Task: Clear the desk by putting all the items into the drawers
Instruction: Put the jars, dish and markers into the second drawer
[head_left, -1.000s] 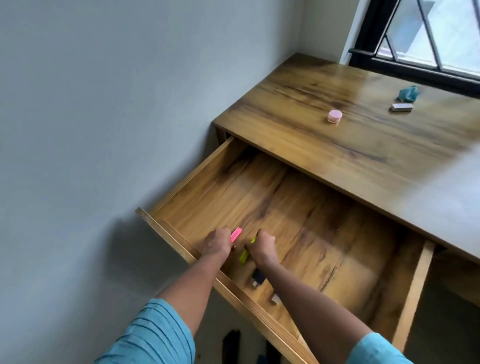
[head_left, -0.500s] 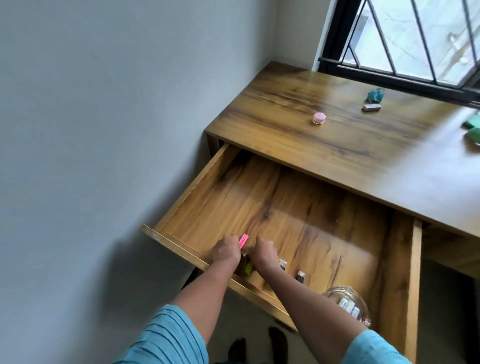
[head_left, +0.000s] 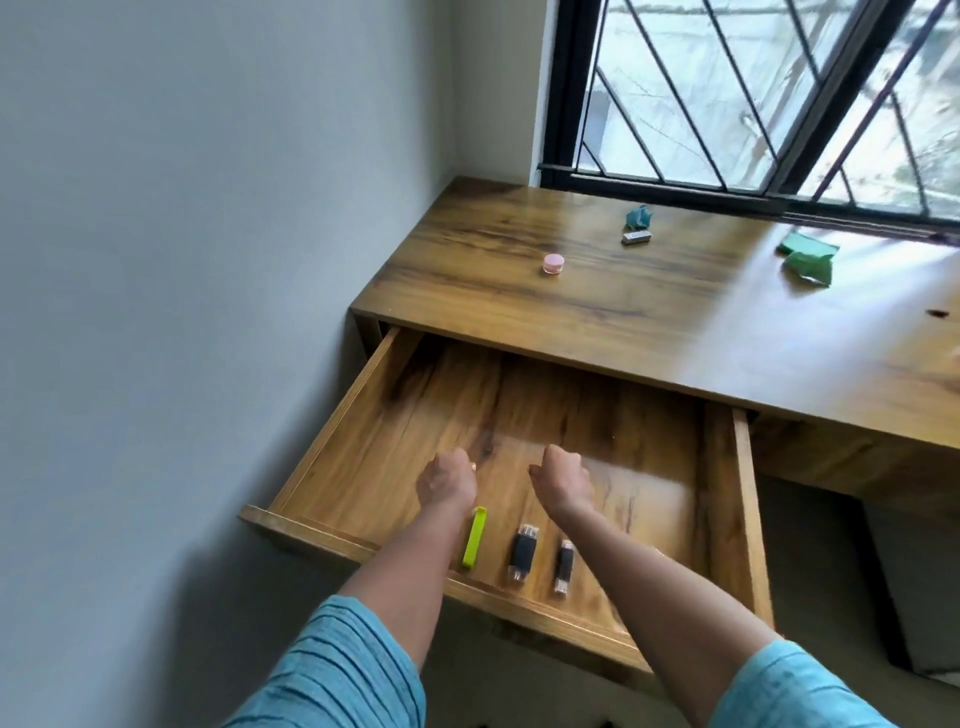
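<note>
Hovering above the grained wooden drawer (head_left: 332, 431), curled left hand (head_left: 447, 480) and right hand (head_left: 563, 480), grasp impossible to tell.

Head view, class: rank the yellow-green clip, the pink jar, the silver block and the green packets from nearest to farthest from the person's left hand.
1. yellow-green clip: in the drawer, right beside the left hand.
2. pink jar: on the desk, towards its left end.
3. silver block: farther back on the desk, near the window.
4. green packets: far right, by the window.
</note>
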